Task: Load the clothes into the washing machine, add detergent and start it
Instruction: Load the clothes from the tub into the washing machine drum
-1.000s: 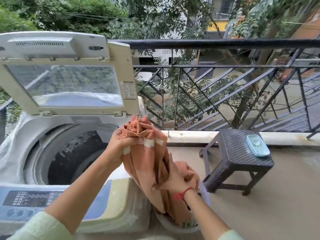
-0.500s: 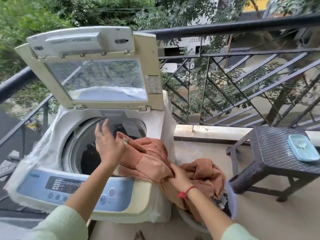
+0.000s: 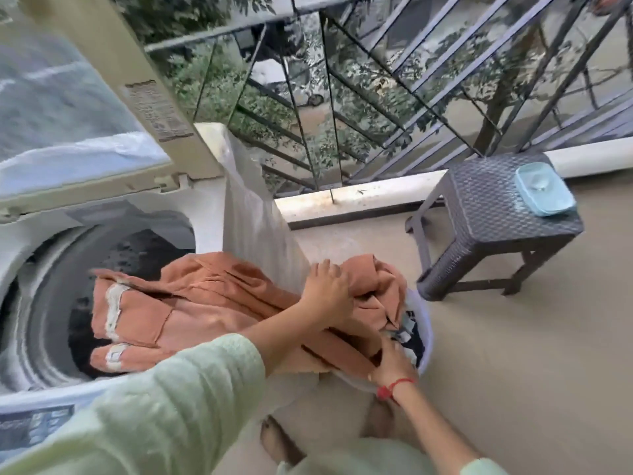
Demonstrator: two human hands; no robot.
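The top-loading washing machine (image 3: 209,214) stands at the left with its lid (image 3: 102,97) raised and its drum (image 3: 44,303) open. An orange garment (image 3: 191,303) with white trim lies stretched from the drum mouth over the machine's right edge into the pale laundry basket (image 3: 426,341) beside it. My left hand (image 3: 329,291) reaches across and grips the bunched orange cloth above the basket. My right hand (image 3: 390,366), with a red thread on its wrist, clutches a lower fold of the same cloth at the basket rim. Dark clothes show inside the basket.
A dark wicker stool (image 3: 486,214) stands on the balcony floor at the right, with a light blue lidded box (image 3: 544,190) on it. A metal railing (image 3: 394,97) and a low ledge (image 3: 359,200) run behind. The machine's control panel (image 3: 30,426) is at the lower left.
My left hand has left the drum side and crossed right onto the cloth over the basket. More of the orange garment now lies across the drum mouth. The view has tilted down.
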